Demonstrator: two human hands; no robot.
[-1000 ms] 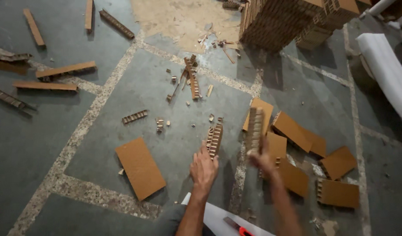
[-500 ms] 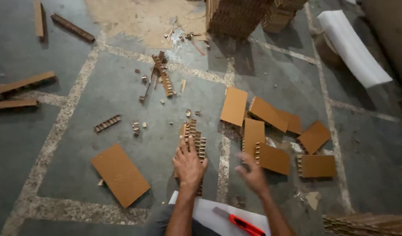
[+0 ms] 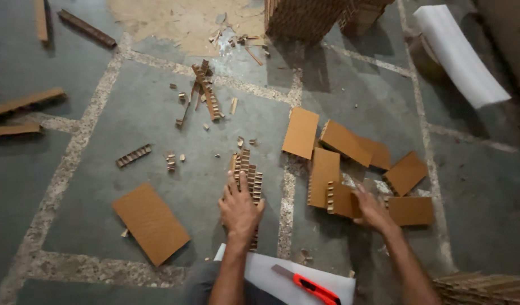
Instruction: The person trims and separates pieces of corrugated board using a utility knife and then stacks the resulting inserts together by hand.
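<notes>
Fingers first: the left hand point(image 3: 240, 206) lies palm down, fingers spread and flat, pressing on the honeycomb cardboard strip point(image 3: 247, 169) that runs away from the person along the grey stone floor point(image 3: 158, 113). Nothing is clenched there; it is a flat press, not a pinch. Over on the other side, the right hand point(image 3: 371, 209) has its fingers curled loosely onto the edge of a brown cardboard panel point(image 3: 342, 199) in the scattered cluster, touching it, though whether they actually grip it I cannot tell from this angle.

The strip looks light and papery, stiff along its length yet easy to crush across the open cells (those ragged crumbs on the floor suggest it sheds bits readily). Best held along the long sides, I would judge, with a broad flat press rather than fingertip squeezing. The panels look just as light, rigid enough to lift by one edge.

Moving outward: both forearms reach forward and down, the left nearly straight ahead, the right angled out to the side, wrists low to the floor. Just below the left wrist sits a white sheet point(image 3: 260, 274) with an orange-handled utility knife point(image 3: 308, 286) lying on it, untouched. A loose flat panel point(image 3: 151, 222) rests to the left, well apart from either hand.
</notes>
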